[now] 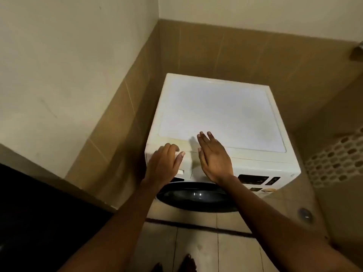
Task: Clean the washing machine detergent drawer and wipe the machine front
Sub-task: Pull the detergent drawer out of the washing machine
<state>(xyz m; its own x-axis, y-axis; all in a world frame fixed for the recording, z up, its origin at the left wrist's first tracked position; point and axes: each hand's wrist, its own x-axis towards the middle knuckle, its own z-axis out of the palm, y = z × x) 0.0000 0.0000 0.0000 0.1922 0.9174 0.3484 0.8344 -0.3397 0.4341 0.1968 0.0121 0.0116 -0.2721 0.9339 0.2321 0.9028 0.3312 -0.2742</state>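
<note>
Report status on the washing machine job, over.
Left hand curled on front left corner of white front-loading washing machine, grip unclear; right hand flat over top edge. White detergent drawer not pulled out. No cloth in view.

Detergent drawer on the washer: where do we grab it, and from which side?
Grip the detergent drawer at what looks like a recess in its front face, at the left end of the washing machine panel. Come from the front, fingers hooked in, pulling outward: it appears shut flush, with no edge to pinch. The left hand rests just above.

Left hand (164,163) curls over the washing machine (222,114) front edge (perhaps gripping); right hand (214,156) flat.
</note>
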